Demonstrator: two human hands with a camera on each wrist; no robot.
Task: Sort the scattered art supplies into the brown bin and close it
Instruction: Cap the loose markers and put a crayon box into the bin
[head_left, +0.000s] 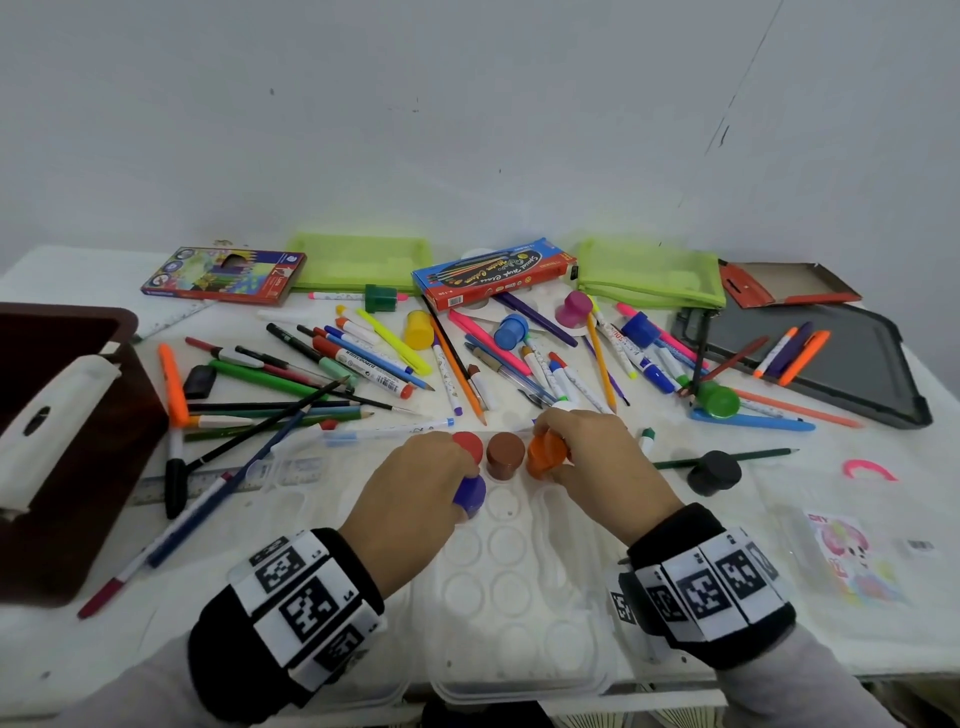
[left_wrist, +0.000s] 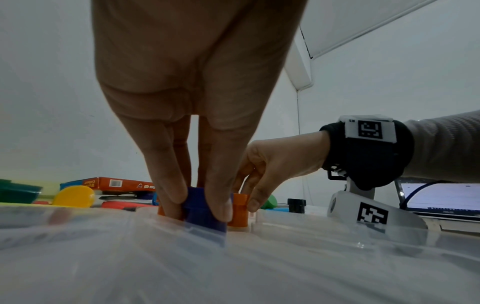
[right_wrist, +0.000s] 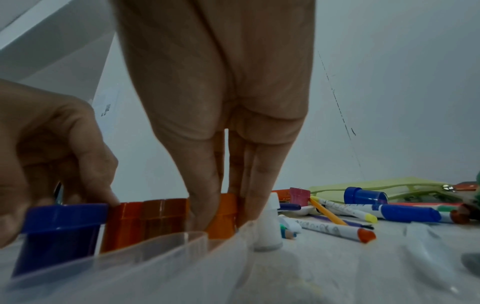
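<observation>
"Water Colours" on the blue-red box (head_left: 496, 272)

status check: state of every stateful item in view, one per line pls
left hand: pinches the blue paint pot
right hand: grips the orange paint pot
red paint pot: upright in the clear tray
brown paint pot: upright in tray, capped
brown bin: open
black paint pot: loose on table

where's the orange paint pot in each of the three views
Head: the orange paint pot sits just below centre, under the right hand, rightmost in a row with the brown pot.
Left wrist: low centre, behind the blue pot that the left hand holds.
Right wrist: low centre, between the fingers.
Shared landmark: the blue pot.
</observation>
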